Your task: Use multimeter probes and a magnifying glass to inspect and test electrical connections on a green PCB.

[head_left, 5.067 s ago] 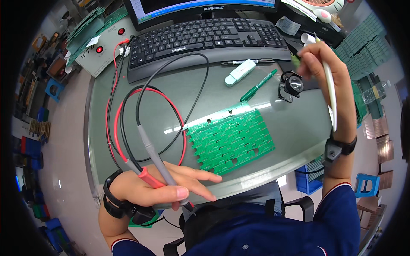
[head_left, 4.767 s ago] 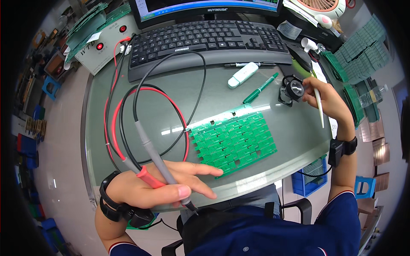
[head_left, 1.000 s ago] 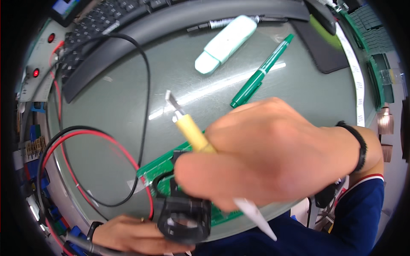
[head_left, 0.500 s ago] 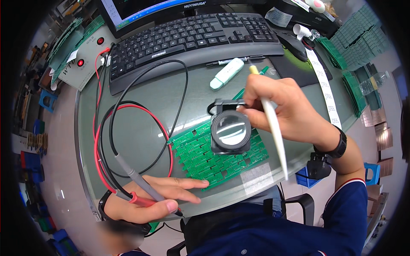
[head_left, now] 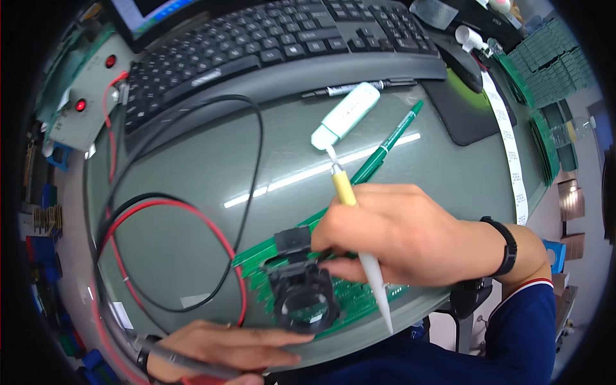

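My right hand (head_left: pixel 398 234) pinches the hinged frame of a black folding magnifier (head_left: pixel 307 308), whose round lens sits over a green circuit board panel (head_left: pixel 353 300). A slim brush with a white tapered handle and yellow collar (head_left: pixel 344 188) is also tucked in this hand, bristles pointing away from me. At the near left, my left hand (head_left: pixel 218 350) rests with fingers stretched along the panel's near edge, close to the magnifier. A grey test probe (head_left: pixel 186 359) runs across that hand, and a red probe shows at the lower picture edge. Motion blurs both probes; their tips are hidden.
Red and black test leads (head_left: pixel 221 234) loop over the table's left side. Beyond the panel lie a green pen (head_left: pixel 388 144), a pale green highlighter (head_left: pixel 346 115) and a black marker. A keyboard (head_left: pixel 276 51), mouse (head_left: pixel 457 61) and paper strip (head_left: pixel 504 135) line the back and right.
The magnifier in my right hand has come nearer and left, down over the panel. My left hand has shifted slightly nearer with the probes. The view has tilted, showing the green pen fully.
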{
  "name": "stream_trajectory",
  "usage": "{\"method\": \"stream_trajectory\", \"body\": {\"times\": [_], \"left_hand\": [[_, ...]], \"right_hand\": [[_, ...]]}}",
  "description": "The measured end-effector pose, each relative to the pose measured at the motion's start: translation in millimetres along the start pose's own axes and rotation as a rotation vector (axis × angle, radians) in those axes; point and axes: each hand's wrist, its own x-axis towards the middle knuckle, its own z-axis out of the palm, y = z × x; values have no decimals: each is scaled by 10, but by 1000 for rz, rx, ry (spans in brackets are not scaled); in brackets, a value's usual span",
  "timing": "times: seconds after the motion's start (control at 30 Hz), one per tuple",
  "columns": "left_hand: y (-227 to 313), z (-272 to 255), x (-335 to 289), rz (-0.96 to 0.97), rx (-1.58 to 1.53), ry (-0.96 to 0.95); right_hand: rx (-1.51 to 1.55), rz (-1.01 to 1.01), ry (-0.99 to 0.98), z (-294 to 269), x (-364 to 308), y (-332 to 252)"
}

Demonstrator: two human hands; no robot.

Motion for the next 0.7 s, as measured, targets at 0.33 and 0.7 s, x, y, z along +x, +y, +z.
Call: {"method": "stream_trajectory", "body": {"times": [0.33,0.7], "left_hand": [[-58,-168,105,-55,-5,-59],[-106,-187,86,-82,-40,-93]], "right_hand": [[-65,-54,206,211,-54,134],[-55,14,111,289,-105,159]]}}
